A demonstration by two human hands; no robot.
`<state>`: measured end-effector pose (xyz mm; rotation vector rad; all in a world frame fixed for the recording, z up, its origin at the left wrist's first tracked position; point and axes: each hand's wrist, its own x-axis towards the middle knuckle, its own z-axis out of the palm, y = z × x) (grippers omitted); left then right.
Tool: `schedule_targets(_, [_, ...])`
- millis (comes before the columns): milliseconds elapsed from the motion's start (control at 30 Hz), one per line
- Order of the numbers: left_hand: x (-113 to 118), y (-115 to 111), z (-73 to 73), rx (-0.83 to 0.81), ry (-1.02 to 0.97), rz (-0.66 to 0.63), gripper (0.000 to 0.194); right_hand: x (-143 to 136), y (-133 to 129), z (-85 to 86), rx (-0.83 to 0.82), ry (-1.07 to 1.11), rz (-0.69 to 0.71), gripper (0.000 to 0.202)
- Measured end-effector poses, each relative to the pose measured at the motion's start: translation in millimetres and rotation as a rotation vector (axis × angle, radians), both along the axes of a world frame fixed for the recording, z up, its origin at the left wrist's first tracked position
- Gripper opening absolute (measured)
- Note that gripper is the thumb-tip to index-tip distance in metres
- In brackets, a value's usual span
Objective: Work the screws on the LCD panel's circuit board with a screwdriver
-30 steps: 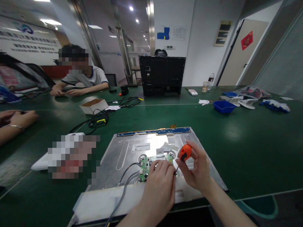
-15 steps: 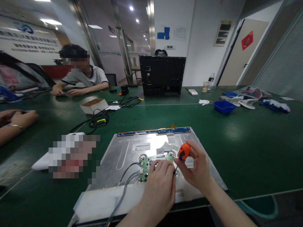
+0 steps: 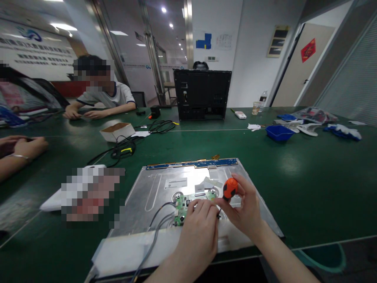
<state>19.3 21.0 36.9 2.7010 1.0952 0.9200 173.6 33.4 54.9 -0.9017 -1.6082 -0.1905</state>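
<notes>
I have the metal-backed display panel (image 3: 135,210) lying on the green counter (image 3: 318,181) in front of me, and the panel's middle carries a green circuit board (image 3: 181,210). My right hand (image 3: 235,200) grips an orange-and-black screwdriver (image 3: 230,188) over the panel's right half, the shaft slanting down beside the board (its tip is too small to make out). My left hand (image 3: 202,224) rests across the board with bent fingers; I cannot tell whether it holds anything beneath. Two cables (image 3: 155,236) leave the board's left side, and one crosses the white sheet (image 3: 126,251) along the panel's near edge. A blue circuit strip (image 3: 179,165) runs along the panel's far edge. Beyond the panel stands a black monitor housing (image 3: 202,94); beyond it to the right sits a blue tray (image 3: 279,133), and to the left an open white box (image 3: 113,135).
</notes>
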Motion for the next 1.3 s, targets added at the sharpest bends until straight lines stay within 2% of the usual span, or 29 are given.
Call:
schedule_targets(267, [1.2, -0.1, -1.1, 0.014, -0.002, 0.003, 0.022, 0.0, -0.1, 4.3, -0.022, 0.001, 0.098, 0.058])
schedule_targets(500, [0.0, -0.9, 2.1, -0.024, 0.006, 0.003, 0.02, 1.4, -0.4, 2.9, -0.046, -0.009, 0.171, 0.066])
schedule_targets(633, [0.0, -1.2, 2.0, -0.022, 0.0, 0.012, 0.021, 0.3, 0.1, 4.1, -0.061, 0.005, 0.207, 0.061])
schedule_targets(900, [0.8, -1.1, 2.7, -0.013, 0.014, 0.018, 0.02, -1.6, 1.2, 7.3, -0.057, 0.018, 0.192, 0.056])
schedule_targets(1300, [0.8, -1.3, 1.0, 0.0, 0.003, 0.018, 0.018, -3.0, 2.1, 3.9, -0.081, 0.082, 0.176, 0.061])
